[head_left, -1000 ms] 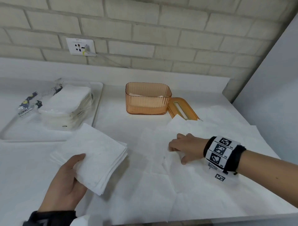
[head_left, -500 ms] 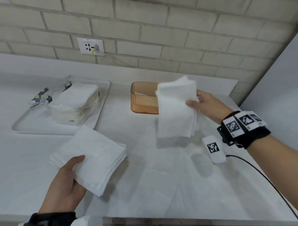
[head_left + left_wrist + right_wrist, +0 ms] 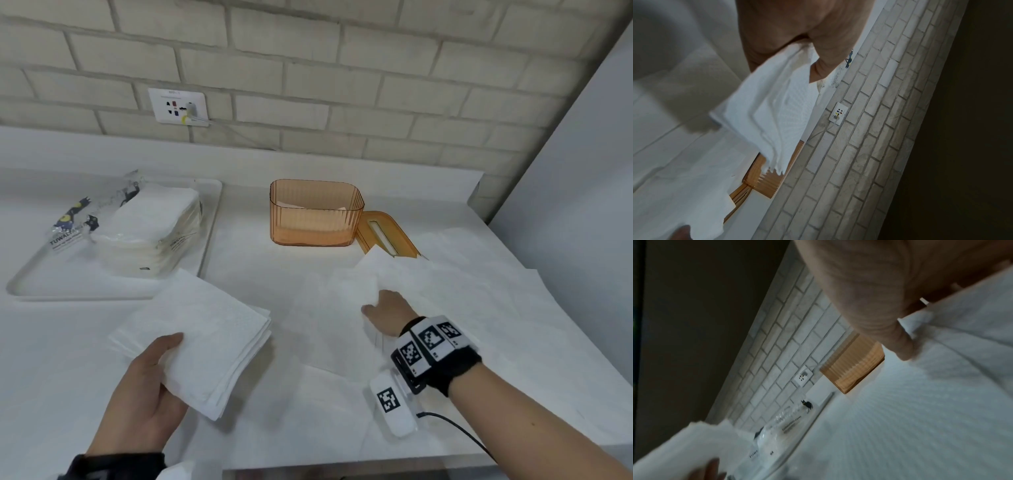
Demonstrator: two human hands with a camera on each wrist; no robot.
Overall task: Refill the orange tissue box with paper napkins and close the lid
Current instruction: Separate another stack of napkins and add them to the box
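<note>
Head view shows both your hands, which the wrist views cannot. Your left hand [image 3: 144, 387] grips a stack of napkins [image 3: 195, 339], thumb on top. Your right hand [image 3: 388, 313] lies on a loose napkin [image 3: 356, 284] spread flat on the bench [image 3: 257, 267]. The orange tissue box [image 3: 315, 212] stands open near the wall, with its lid [image 3: 387, 236] lying beside it. A napkin pack [image 3: 150, 226] sits on a tray [image 3: 102, 287]. Half a second ago your right hand held a napkin up by the box; now it is down low again. Right wrist view is blurry, so you cannot tell if those fingers pinch the napkin or only press it.
</note>
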